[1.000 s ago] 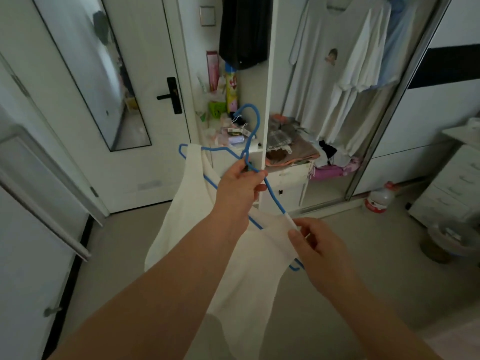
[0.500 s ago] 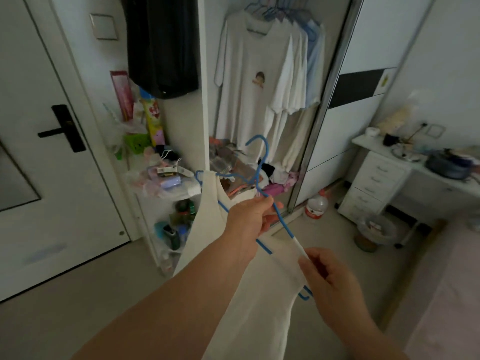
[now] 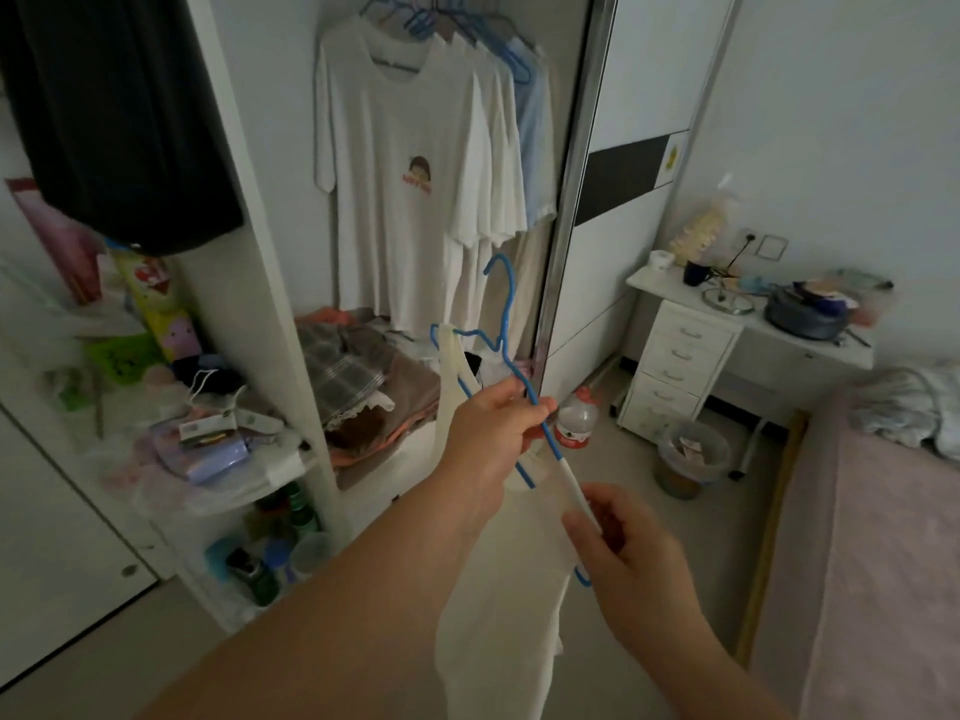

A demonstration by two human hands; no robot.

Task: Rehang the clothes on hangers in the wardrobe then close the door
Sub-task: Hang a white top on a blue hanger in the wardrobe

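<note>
Open wardrobe [image 3: 270,210] ahead, white T-shirts [image 3: 415,189] hanging on rail inside, sliding door [image 3: 571,200] drawn aside
White sleeveless top [image 3: 498,605] draped on blue hanger [image 3: 506,324], held before wardrobe
Left hand [image 3: 493,428] curled round hanger neck
Right hand [image 3: 628,543] pinching top's strap at hanger's lower arm

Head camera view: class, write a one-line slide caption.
Left hand grips a blue wire hanger; right hand pinches the cream sleeveless top before the open wardrobe.
</note>
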